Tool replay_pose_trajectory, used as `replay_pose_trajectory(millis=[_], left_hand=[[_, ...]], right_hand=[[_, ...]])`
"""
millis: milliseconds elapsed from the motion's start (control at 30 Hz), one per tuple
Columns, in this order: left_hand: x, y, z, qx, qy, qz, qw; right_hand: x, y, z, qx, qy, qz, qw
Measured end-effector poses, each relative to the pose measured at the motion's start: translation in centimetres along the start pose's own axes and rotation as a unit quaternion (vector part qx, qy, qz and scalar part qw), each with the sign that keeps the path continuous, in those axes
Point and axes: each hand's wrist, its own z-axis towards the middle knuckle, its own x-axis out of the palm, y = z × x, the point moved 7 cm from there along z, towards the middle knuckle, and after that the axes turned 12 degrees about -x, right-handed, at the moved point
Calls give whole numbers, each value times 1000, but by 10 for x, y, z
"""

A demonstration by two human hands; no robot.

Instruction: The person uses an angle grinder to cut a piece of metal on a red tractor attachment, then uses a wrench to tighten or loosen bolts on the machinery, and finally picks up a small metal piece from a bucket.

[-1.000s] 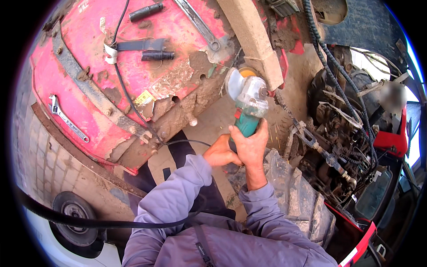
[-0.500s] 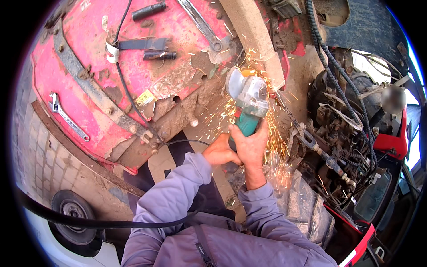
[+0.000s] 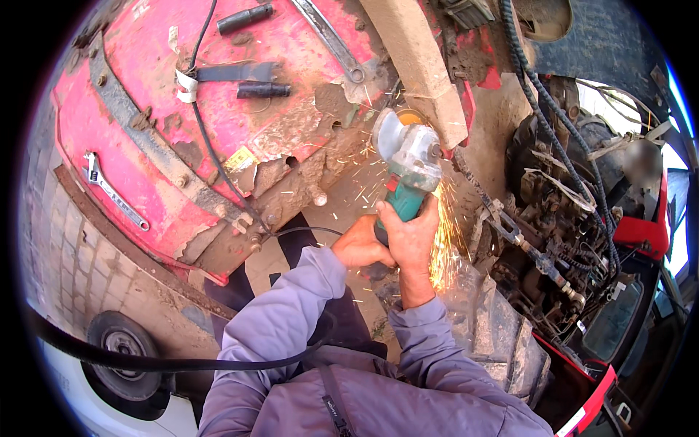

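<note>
Both my hands are closed round a green angle grinder (image 3: pixel 405 197) with a grey metal head and a pale disc guard (image 3: pixel 389 137). My right hand (image 3: pixel 412 237) wraps the body just behind the head. Lower down and to the left, my left hand (image 3: pixel 362 243) grips the rear of the body. The yellowish disc (image 3: pixel 409 117) is at the lower end of a dusty, mud-coated beam (image 3: pixel 422 65), beside the muddy edge of a red machine cover (image 3: pixel 218 138). Sparks (image 3: pixel 443 255) stream down past my right wrist. The exact contact point is hidden by the guard and grinder head.
On the red cover lie an adjustable wrench (image 3: pixel 115 191), a large spanner (image 3: pixel 328 40) and black sockets (image 3: pixel 245 18). A black cable (image 3: pixel 207 146) crosses it. Hoses (image 3: pixel 561 131) and greasy linkage (image 3: pixel 539 258) stand at right, a big lugged tyre (image 3: pixel 502 328) below them. A car wheel (image 3: pixel 124 349) sits lower left.
The grinder and both hands stay in nearly the same place. Fewer sparks scatter to the left; the stream on the right is narrower and denser.
</note>
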Motion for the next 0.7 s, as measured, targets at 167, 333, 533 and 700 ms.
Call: replay_pose_trajectory(millis=[167,333,533,700], left_hand=[[1,14,-3,-30,-1,-10,999],[4,16,-5,-19,8,-45,999],[2,19,4,12,8,-47,999],[-2,9,-1,-48,4,-37,998]], right_hand=[[0,-3,-8,-11,-19,4,1000],[0,-2,-11,2,-11,7,1000],[0,2,-4,-7,-3,-20,1000],[3,-2,1,-6,0,-11,1000]])
